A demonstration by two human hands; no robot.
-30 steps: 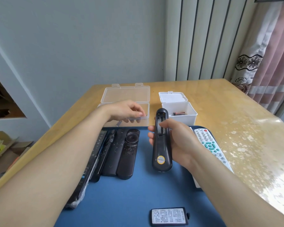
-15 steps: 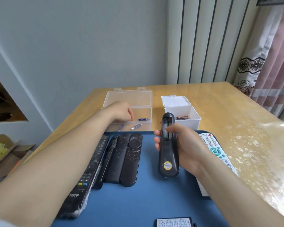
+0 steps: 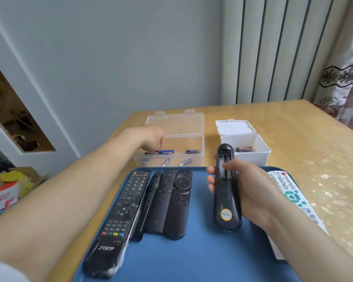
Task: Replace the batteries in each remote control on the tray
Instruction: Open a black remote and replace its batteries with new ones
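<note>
blue tray point(image 3: 194, 253) on glossy wooden table point(image 3: 298, 131) by grey wall point(image 3: 120, 58). above tray, right hand point(image 3: 252, 188) clasps black remote point(image 3: 226, 200); beyond tray, left hand point(image 3: 149, 137) in clear box point(image 3: 194, 142), cannot tell its grip.

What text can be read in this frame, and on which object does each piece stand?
"THTF": lower end of the leftmost black remote.
Blue batteries in the clear box: labels too small.
Yellow sticker on the held remote: blurred.
White remote's key labels: blurred.
</note>
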